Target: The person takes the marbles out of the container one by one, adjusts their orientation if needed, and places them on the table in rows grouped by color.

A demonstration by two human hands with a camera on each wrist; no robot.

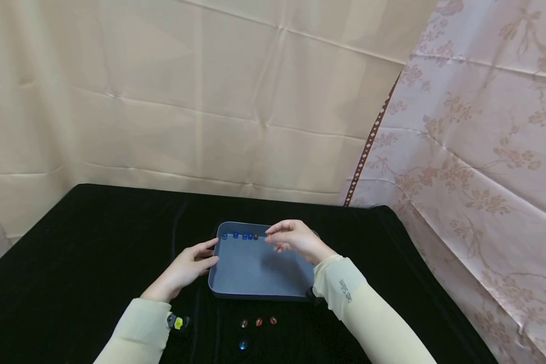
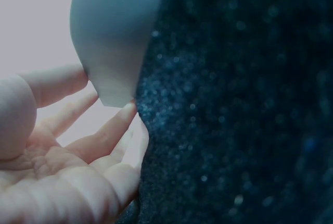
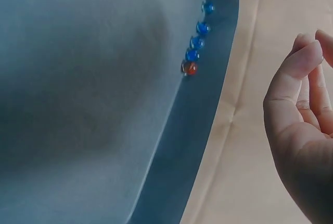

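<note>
A blue-grey rectangular tray [image 1: 259, 273] lies on the black cloth. Along the inside of its far wall runs a row of blue marbles [image 3: 196, 42], ending in an orange-brown marble [image 3: 189, 68]. My left hand [image 1: 188, 265] touches the tray's left side, thumb and fingers spread along the wall; the left wrist view shows its fingertips at the tray's edge. Over the far right part of the tray hovers my right hand [image 1: 300, 241], thumb and fingertips brought close together, to the right of the orange-brown marble. I cannot tell whether a marble is between those fingertips.
In front of the tray, two reddish marbles [image 1: 259, 322], a clear brownish marble [image 1: 243, 323] and a blue marble [image 1: 243, 345] lie on the black cloth [image 1: 95, 283]. Cream curtain [image 1: 164, 101] hangs behind the table, and a floral cloth [image 1: 491, 151] at the right.
</note>
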